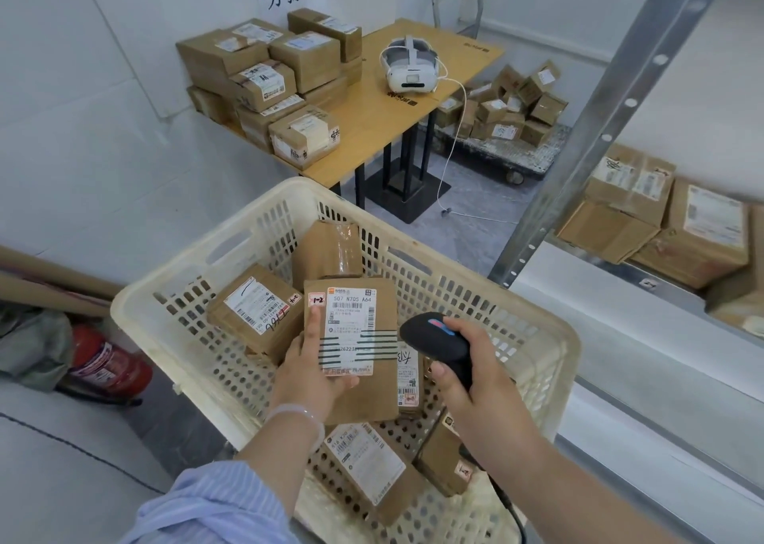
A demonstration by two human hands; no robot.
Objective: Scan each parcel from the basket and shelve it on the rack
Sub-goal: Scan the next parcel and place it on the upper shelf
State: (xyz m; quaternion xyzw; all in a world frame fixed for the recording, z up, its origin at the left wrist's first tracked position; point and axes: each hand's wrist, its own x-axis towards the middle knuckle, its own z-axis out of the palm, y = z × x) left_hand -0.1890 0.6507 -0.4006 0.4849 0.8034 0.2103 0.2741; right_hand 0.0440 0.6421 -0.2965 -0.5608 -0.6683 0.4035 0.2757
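A cream plastic basket (173, 295) fills the lower middle and holds several brown cardboard parcels. My left hand (310, 370) grips one parcel (372, 394) from its left side, label facing up, with a small tag marked 1-2 at its top left corner. My right hand (463, 361) holds a black barcode scanner (434, 337) just right of that parcel, its head close to the label. The metal rack (595, 146) rises at the right; its shelf carries a few boxes (661, 225).
A wooden table (413, 101) behind the basket bears stacked boxes (268, 80) and a white headset (407, 64). A trolley of boxes (508, 113) stands beyond it. A red fire extinguisher (107, 365) lies on the floor at the left.
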